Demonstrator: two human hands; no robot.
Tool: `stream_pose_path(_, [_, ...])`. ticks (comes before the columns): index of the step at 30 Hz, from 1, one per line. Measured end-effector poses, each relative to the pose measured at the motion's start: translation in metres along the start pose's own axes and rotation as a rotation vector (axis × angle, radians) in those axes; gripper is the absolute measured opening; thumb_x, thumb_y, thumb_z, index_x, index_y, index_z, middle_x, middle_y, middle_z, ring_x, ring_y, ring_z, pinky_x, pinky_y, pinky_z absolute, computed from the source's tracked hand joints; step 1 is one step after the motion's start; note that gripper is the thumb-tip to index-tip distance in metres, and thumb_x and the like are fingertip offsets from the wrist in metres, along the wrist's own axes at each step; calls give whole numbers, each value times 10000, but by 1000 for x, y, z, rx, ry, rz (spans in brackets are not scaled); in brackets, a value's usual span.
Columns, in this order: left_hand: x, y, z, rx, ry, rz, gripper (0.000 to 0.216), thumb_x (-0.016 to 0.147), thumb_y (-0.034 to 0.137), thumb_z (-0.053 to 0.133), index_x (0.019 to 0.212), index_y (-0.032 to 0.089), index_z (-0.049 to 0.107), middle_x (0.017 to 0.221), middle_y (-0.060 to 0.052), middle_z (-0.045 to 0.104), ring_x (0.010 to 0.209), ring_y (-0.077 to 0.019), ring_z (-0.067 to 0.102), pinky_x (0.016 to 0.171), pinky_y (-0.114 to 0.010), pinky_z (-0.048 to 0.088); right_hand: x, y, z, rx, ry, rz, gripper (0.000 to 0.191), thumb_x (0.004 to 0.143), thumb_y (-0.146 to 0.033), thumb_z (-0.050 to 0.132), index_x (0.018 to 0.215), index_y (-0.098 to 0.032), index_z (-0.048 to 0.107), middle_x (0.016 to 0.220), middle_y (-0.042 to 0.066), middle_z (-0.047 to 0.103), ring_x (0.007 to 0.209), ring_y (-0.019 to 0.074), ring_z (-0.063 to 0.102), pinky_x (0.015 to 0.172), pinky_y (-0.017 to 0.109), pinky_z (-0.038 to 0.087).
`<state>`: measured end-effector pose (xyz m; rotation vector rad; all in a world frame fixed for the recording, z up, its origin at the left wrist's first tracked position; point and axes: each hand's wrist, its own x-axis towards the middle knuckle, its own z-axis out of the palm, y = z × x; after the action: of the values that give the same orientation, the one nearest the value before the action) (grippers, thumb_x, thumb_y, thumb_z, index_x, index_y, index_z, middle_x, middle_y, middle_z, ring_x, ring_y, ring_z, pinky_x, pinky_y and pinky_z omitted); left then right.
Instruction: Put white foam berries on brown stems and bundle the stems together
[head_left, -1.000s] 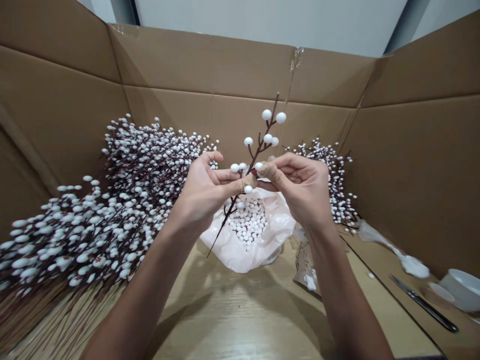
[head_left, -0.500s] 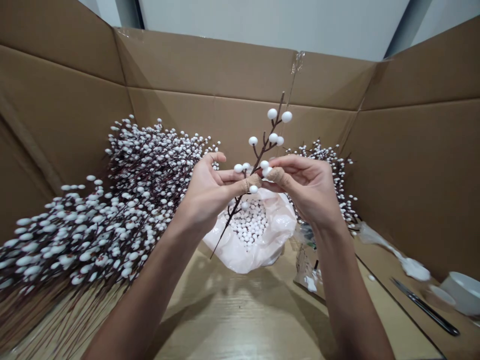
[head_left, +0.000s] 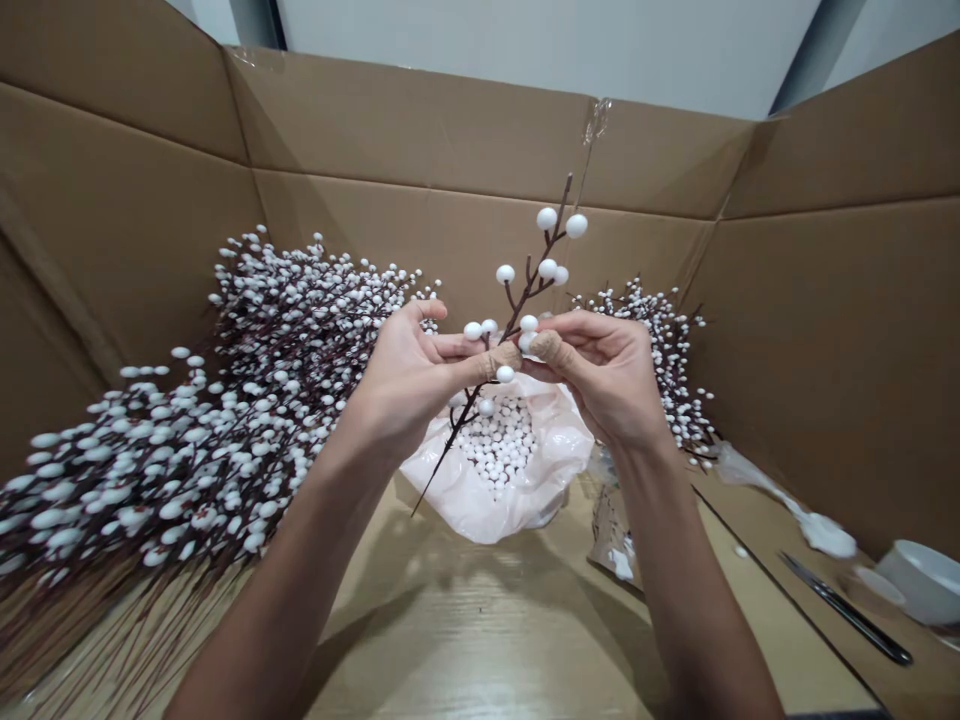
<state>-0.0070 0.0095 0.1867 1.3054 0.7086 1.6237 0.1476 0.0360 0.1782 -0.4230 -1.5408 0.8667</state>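
Note:
A brown artificial berry branch [head_left: 517,312] with several white berries slants up to the right in front of me. My left hand [head_left: 420,375] pinches its stem between thumb and fingers, the thumb wrapped in tan tape. At the stem's right side, my right hand [head_left: 607,370] is closed on a white berry [head_left: 528,342], its thumb also taped. Another berry sits just above that one. Below the branch, a pink-white plastic bag [head_left: 555,470] stands open, holding many loose white berries [head_left: 499,450].
Heaps of finished-looking berry branches [head_left: 187,440] lie on the left, with a smaller bunch [head_left: 660,350] at back right. Cardboard walls [head_left: 450,130] enclose the table [head_left: 480,620]. On the right lie a black-handled pointed tool [head_left: 847,605], a white cup [head_left: 922,575] and a white-coated strip [head_left: 821,530].
The branch and both hands have shifted very slightly left; the branch's top is a little higher. The grip of each hand looks the same.

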Motion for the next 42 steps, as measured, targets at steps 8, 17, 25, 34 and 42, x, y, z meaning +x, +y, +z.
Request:
stream_pose_path(8, [7, 4, -9, -1, -138, -23, 544, 543, 146, 816, 959, 147, 466, 633, -36, 684, 574, -170, 655, 538, -228, 467, 2, -4, -4, 66, -92, 89, 173, 733, -345, 686, 800, -186, 680, 809, 17, 713, 765, 153, 686, 786, 341, 574])
stream_pose_path(17, [24, -10, -15, -298, -43, -56, 403, 591, 87, 753, 899, 148, 500, 692, -8, 675, 590, -101, 620, 595, -208, 489, -1, -7, -6, -233, -632, 408, 497, 664, -237, 738, 1131, -166, 584, 1006, 87, 680, 923, 168, 645, 739, 269, 549])
stream_pose_path(25, [34, -21, -17, -406, -37, -102, 214, 651, 47, 691, 794, 131, 557, 712, -3, 651, 619, -83, 609, 646, -199, 495, -7, 23, 33, 169, -571, 622, 237, 567, -293, 789, 672, -131, 653, 586, -15, 656, 535, 76, 618, 584, 204, 525])
stream_pose_path(34, [41, -6, -51, -199, -212, -183, 215, 713, 114, 637, 921, 106, 690, 975, -139, 689, 846, -200, 663, 739, -275, 525, -12, 25, 34, 35, -490, 531, 244, 536, -299, 800, 572, -145, 614, 509, -29, 605, 459, 59, 552, 491, 177, 465])
stream_pose_path(42, [30, 19, -54, -93, 1, 53, 265, 641, 147, 729, 904, 133, 699, 886, -76, 705, 763, -133, 655, 703, -207, 518, -19, 34, 46, -268, -541, 506, 152, 637, -155, 674, 528, -142, 567, 468, -19, 559, 444, 74, 523, 434, 171, 375])
